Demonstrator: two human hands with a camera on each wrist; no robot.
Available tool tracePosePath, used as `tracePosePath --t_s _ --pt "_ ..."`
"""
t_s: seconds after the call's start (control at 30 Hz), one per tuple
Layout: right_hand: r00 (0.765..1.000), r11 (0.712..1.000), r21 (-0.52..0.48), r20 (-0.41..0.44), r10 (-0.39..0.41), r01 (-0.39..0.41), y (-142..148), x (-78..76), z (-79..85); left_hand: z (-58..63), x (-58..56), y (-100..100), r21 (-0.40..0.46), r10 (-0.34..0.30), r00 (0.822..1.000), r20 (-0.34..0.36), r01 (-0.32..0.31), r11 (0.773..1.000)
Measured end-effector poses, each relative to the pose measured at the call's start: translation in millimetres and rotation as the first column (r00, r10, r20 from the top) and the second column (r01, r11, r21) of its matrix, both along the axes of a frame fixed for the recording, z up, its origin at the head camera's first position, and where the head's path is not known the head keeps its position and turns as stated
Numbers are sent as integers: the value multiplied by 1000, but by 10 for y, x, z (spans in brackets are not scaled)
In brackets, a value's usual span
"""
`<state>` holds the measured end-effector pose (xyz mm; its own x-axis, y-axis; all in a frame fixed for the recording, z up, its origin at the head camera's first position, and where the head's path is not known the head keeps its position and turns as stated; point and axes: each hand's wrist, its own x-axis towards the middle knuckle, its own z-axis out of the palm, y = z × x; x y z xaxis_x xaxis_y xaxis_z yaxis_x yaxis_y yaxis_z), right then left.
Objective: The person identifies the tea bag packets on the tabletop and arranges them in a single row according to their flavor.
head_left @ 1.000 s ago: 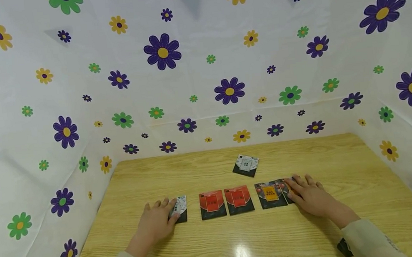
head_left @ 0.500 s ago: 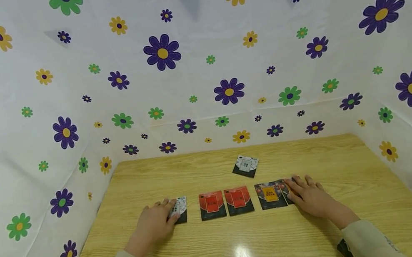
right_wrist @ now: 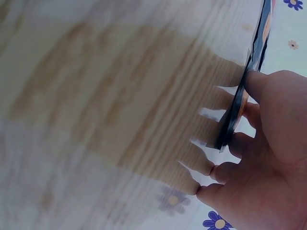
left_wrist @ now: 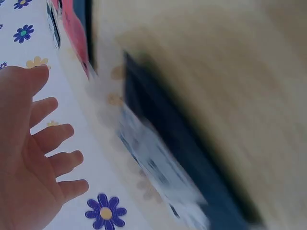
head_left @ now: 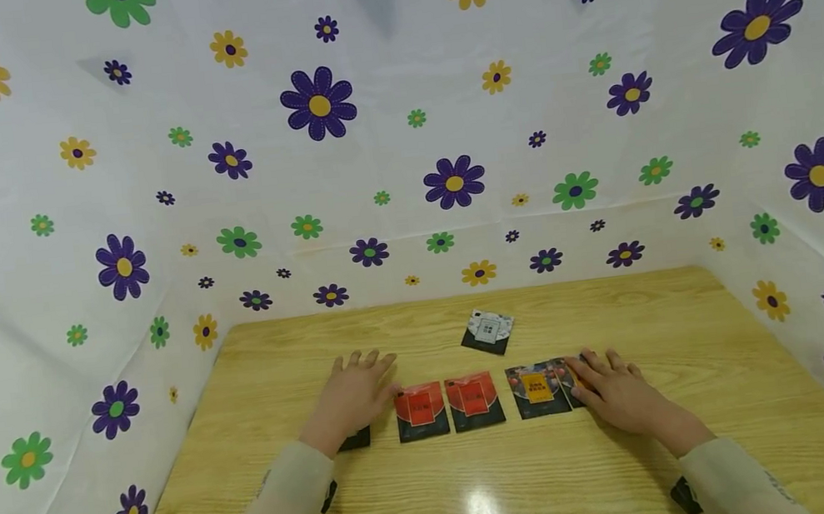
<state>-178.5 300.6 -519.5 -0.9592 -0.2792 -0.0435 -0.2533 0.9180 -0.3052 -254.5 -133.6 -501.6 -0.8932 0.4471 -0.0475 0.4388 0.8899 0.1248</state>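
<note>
My left hand [head_left: 354,393] is raised with its fingers spread, holding nothing, over a white-and-black sachet [left_wrist: 160,163]. In the head view it covers most of that sachet, whose dark lower edge shows below the wrist. Just right of its thumb lies a red-and-black sachet [head_left: 421,411], with a second red sachet [head_left: 475,401] beside it. My right hand [head_left: 615,391] rests its fingers on a sachet with an orange label [right_wrist: 235,112], partly hidden under them. That one overlaps another orange-labelled sachet [head_left: 537,389] on its left.
Farther back, a white-and-black sachet [head_left: 488,331] lies tilted on the wooden table [head_left: 436,489]. A white flowered cloth [head_left: 386,151] encloses the table at the back and both sides.
My left hand has lifted off the white-and-black sachet and moved right and away from me, fingers spreading. The right hand stays on its sachet.
</note>
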Motion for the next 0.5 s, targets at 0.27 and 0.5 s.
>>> tracePosePath --t_s 0.27,0.5 --pt "1000 1000 10 12 -18 18 41 36 15 -78 -348 581 42 -59 998 34 57 997" --pt "1000 1000 16 13 -18 18 26 6 -32 -122 -494 972 16 -73 995 66 72 997"
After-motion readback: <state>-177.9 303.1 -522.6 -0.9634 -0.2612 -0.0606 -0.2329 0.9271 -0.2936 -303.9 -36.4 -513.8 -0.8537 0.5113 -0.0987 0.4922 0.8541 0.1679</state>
